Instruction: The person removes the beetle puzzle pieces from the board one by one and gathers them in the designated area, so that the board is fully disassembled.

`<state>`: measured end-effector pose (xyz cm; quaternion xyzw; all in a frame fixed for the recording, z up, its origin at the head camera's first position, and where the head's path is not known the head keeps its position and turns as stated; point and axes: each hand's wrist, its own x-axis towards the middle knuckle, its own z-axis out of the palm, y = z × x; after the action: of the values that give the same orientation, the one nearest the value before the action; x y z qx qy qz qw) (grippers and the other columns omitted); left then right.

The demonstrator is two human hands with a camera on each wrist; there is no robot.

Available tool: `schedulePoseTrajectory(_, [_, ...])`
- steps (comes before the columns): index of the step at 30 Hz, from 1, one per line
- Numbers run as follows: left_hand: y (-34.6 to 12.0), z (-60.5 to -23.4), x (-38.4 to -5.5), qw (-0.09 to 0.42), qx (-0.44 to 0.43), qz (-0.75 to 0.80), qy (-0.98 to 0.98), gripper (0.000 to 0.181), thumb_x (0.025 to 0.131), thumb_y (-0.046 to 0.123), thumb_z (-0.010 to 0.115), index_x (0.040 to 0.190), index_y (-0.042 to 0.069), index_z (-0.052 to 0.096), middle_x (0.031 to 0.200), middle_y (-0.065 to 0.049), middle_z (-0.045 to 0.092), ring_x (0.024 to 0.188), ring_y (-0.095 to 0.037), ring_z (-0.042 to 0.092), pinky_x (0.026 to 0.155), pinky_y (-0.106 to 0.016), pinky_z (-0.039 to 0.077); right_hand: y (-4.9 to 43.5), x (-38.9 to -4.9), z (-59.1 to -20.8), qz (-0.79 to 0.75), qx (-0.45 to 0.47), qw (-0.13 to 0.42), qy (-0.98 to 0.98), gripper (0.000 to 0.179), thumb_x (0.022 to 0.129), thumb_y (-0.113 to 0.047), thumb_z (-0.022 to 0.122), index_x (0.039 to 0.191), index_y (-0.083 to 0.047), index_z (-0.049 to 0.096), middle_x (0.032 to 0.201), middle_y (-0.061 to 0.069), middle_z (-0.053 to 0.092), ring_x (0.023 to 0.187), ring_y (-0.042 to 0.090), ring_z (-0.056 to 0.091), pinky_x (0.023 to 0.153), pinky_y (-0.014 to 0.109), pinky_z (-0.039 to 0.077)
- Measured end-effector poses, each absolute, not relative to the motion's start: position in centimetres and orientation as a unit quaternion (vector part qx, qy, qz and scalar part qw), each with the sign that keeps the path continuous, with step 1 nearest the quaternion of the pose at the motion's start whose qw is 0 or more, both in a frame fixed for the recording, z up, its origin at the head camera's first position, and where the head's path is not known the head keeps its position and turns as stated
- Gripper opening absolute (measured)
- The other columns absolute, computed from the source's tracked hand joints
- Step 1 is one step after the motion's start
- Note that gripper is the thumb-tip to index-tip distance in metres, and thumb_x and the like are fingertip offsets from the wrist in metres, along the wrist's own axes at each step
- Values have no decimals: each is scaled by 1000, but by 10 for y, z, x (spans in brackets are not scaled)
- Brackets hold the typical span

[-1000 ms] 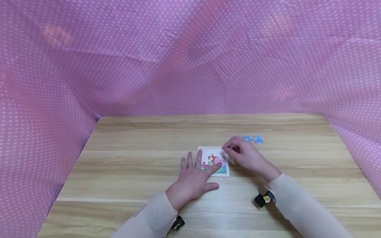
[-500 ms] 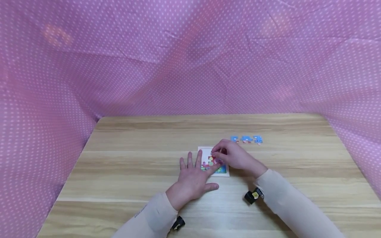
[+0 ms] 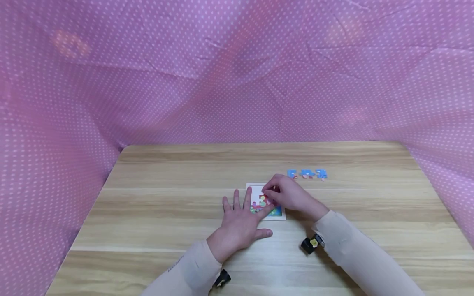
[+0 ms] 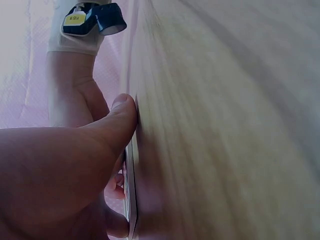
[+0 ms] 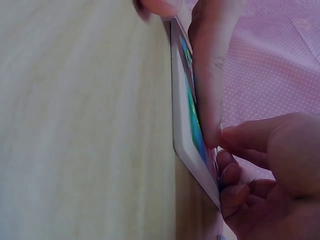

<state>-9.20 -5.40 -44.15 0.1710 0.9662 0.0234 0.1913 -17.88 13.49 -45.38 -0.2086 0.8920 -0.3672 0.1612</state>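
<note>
A small jigsaw puzzle [image 3: 255, 190] in a white-edged tray lies flat on the table, partly filled with colourful pieces; its upper left shows bare white. My left hand [image 3: 238, 228] rests with fingers spread, its index finger across the puzzle's lower part. In the right wrist view, that finger [image 5: 207, 90] lies along the puzzle's face. My right hand [image 3: 292, 195] is over the puzzle's upper right, thumb and index finger pinching a puzzle piece mostly hidden by the fingertips. In the left wrist view the thumb [image 4: 117, 120] is beside the tray's edge [image 4: 131, 190].
Three loose blue puzzle pieces [image 3: 306, 173] lie in a row behind the right hand. The wooden table [image 3: 166, 185] reaches back to a pink dotted cloth [image 3: 237, 82]. Black wrist cameras [image 3: 310, 244] hang under both sleeves.
My right hand has moved left from the puzzle's upper right corner toward its middle, uncovering the loose blue pieces, then stayed nearly in place. The left hand has hardly moved.
</note>
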Motion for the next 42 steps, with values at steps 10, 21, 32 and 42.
schedulePoseTrajectory(10, [-55,-442,-92,201,166,20,965,77,97,80,51,164,65,16,182,-21,7,162,-61,12,123,-84,16,129,-177,-453,-379,-174,191,888,14,108,-13,66,115,-8,77,113,8,68,95,18,62,82,32,58])
schedulePoseTrajectory(21, [-55,-442,-93,199,168,18,965,77,97,80,52,163,66,16,182,-21,8,162,-61,13,122,-85,17,131,-179,-453,-430,-169,209,862,12,107,-10,66,114,-8,75,100,5,74,88,19,66,78,32,59])
schedulePoseTrajectory(32, [-54,-442,-92,200,171,15,965,74,99,78,51,163,67,16,181,-22,9,162,-61,13,122,-85,18,136,-179,-455,-461,-165,210,846,14,106,-11,68,116,-9,78,102,5,76,91,19,66,77,31,58])
schedulePoseTrajectory(42, [-58,-445,-94,208,179,33,961,75,99,79,51,163,66,14,182,-22,3,162,-63,7,119,-89,13,137,-182,-455,-474,-151,213,841,13,105,-9,68,114,-9,78,105,6,76,94,20,67,83,33,57])
